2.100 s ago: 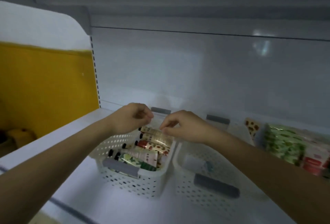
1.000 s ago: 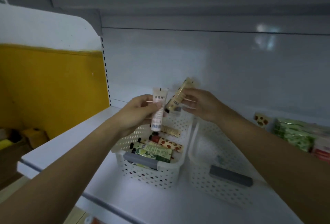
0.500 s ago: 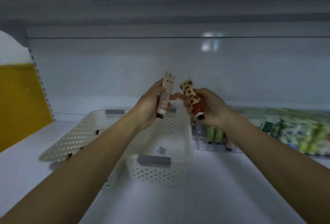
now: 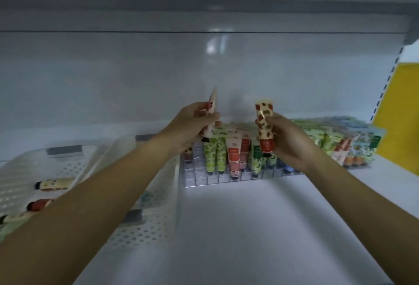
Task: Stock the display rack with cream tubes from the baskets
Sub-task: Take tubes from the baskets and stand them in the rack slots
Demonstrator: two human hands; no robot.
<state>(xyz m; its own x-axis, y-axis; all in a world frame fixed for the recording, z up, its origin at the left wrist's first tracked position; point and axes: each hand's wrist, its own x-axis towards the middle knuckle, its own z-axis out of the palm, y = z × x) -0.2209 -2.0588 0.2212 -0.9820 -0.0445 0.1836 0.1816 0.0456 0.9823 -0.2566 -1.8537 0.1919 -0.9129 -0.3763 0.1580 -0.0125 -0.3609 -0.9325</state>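
Beside the white perforated plastic baskets (image 4: 154, 234), over the clear slotted display rack (image 4: 199, 178) (partly filled), our left hand (image 4: 192, 123) curls round a pale pink-marked tube (image 4: 213, 103), our right hand (image 4: 285, 139) round a strawberry-printed tube (image 4: 264, 123), so placing seems next: we need empty slots.

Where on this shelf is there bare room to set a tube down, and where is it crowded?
Bare shelf lies in front of the display rack, right of the white basket. The rack's left front slots look empty. Its middle rows and the packets beside it are crowded.
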